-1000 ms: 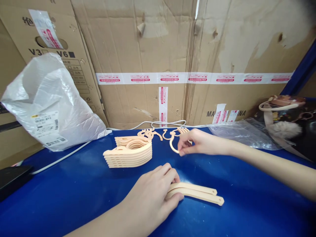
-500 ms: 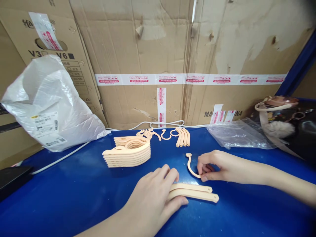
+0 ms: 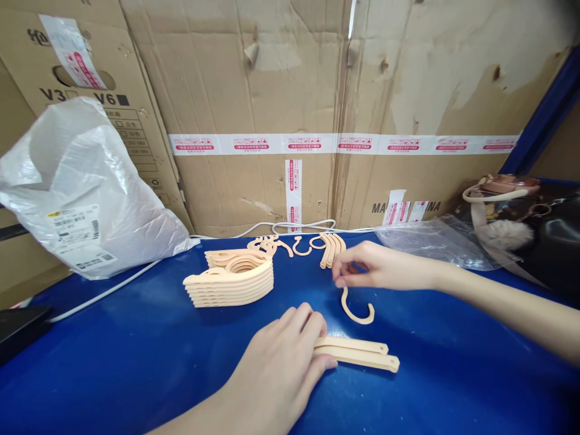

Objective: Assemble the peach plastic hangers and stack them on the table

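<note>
Your left hand [image 3: 285,356] is closed around 2 cream, slightly curved plastic bars [image 3: 369,359], thumb at the near side and fingers at the far side; their drilled ends point right. Your right hand [image 3: 347,275] has its thumb and fingertips drawn nearly together over the upper end of 1 cream, curved plastic hook [image 3: 356,317]; you cannot tell whether they pinch it. The hook is beyond the bars, above or on the glossy blue table [image 3: 136,368]. A neat stack of cream, folded plastic hangers [image 3: 231,287] lies left of it.
</note>
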Demonstrator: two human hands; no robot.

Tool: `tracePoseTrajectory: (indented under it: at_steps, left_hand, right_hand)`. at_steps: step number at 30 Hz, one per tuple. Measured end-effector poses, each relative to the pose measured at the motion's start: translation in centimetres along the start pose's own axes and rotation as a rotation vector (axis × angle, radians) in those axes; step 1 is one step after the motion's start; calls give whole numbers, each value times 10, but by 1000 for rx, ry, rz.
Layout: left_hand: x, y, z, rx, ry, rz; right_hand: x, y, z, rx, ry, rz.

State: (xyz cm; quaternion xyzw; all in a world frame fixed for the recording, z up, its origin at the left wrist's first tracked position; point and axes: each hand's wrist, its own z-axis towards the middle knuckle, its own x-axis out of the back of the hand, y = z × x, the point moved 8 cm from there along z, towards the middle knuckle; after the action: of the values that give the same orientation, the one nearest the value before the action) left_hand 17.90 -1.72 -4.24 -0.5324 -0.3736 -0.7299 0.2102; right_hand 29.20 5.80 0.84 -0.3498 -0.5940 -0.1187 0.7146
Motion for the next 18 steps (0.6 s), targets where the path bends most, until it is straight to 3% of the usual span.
tracePoseTrajectory:
  at_steps: [2,6,12,18]
  left_hand:
    - [-1,1,0,-12,2,15]
    - [-4,2,1,-1,-51,83]
    - [-5,5,-2,14,-92,99]
    - [-4,4,-4,-17,-58,87]
  right_hand:
    - [7,3,25,-15,46,-246]
    - [10,13,80,-78,112,-406]
    - [-2,17,144,-202,145,-469]
    - [-17,24,174,-355,35,-404]
